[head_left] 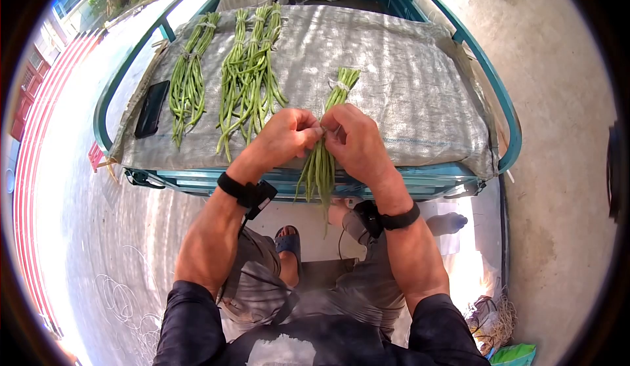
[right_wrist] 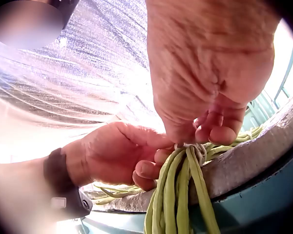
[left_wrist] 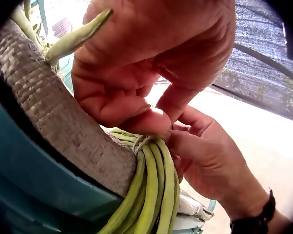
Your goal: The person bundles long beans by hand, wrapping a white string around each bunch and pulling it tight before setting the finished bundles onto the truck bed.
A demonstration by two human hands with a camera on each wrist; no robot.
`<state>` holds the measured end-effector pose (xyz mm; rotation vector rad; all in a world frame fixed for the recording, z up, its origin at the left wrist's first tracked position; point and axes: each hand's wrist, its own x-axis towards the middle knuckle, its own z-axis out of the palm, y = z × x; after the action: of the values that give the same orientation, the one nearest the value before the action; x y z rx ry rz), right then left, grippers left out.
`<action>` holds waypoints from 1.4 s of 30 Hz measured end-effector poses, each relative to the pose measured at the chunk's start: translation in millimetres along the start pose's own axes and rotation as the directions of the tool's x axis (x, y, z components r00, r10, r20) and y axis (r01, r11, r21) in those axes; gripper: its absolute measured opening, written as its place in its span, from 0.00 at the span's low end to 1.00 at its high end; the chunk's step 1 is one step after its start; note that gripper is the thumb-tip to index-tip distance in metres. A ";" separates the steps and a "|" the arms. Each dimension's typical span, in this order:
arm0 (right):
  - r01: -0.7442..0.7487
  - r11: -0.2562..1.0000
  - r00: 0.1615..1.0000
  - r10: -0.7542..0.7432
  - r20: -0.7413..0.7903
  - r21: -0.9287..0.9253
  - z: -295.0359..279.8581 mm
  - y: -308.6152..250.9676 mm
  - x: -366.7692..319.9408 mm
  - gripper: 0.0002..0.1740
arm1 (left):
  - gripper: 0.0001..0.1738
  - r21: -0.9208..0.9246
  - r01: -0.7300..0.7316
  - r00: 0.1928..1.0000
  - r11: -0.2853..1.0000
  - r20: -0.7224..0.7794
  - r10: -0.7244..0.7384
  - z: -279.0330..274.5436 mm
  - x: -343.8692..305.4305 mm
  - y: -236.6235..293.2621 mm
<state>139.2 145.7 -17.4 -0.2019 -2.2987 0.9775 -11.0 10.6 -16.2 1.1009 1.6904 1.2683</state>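
bean bundle (head_left: 320, 166): draped over sack-covered cart edge (head_left: 420, 156). left hand (head_left: 285, 136), right hand (head_left: 354, 139): both pinching its string tie (right_wrist: 199, 150). step, likely: knotting. next calls for even tightening, pods unbruised.

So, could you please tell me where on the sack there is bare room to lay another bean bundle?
The right half of the sack is bare, between the front bundle and the teal rail. The left is crowded: phone and tied bundles lie there.
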 end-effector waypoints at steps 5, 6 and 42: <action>0.018 0.997 1.000 -0.019 -0.019 -0.069 2.3 4.7 -0.7 0.06 | 0.11 0.043 -0.017 0.999 0.999 -0.034 0.019 -1.0 0.0 -2.2; -0.003 0.999 1.000 0.002 -0.024 -0.045 2.4 4.8 -0.8 0.06 | 0.10 0.081 -0.033 0.998 0.996 -0.058 0.038 -0.3 0.3 -2.9; -0.611 0.736 0.783 0.509 0.358 0.291 -15.3 8.8 -0.1 0.10 | 0.04 0.736 -0.272 0.858 0.620 -0.107 0.503 27.5 -7.7 7.9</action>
<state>147.6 161.1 -15.4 -0.6735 -2.2348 1.8565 18.5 13.7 -14.6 1.9004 2.3692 1.0875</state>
